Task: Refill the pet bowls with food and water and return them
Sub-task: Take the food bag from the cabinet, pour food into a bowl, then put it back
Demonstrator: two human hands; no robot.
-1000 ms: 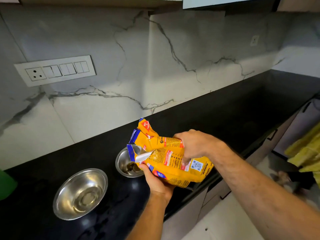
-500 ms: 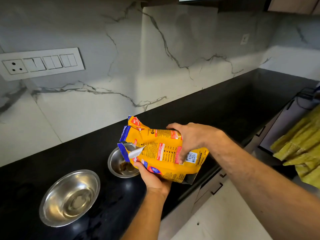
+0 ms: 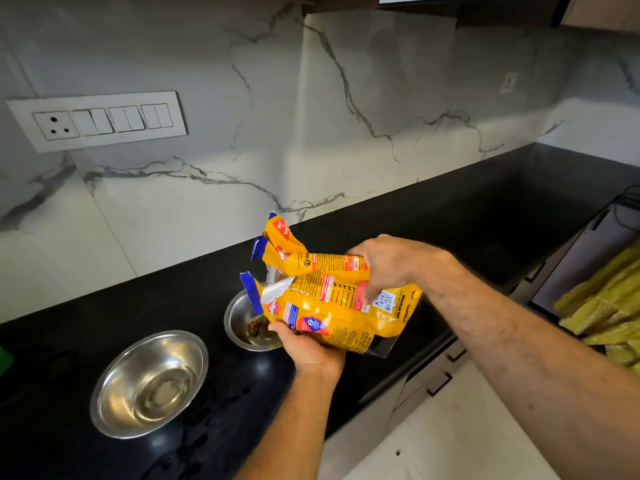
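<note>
I hold the yellow food bag (image 3: 332, 299) tipped on its side, with its torn mouth over the small bowl (image 3: 242, 327). My right hand (image 3: 388, 268) grips the top of the bag from above, fingers curled over it. My left hand (image 3: 311, 348) holds it from below, thumb and fingers wrapped round the bottom edge. The small bowl sits on the black counter (image 3: 450, 237), just past my left hand, and a few brown bits of food (image 3: 254, 329) lie inside it. The big bowl (image 3: 149, 382) sits further out to the left of that hand, near the small one but not touching. I think it has water in it, but I cannot be sure. If I tip the bag too fast, the food could rush out and spill over the small bowl's rim. The torn flap could also send bits sideways onto the counter.
</note>
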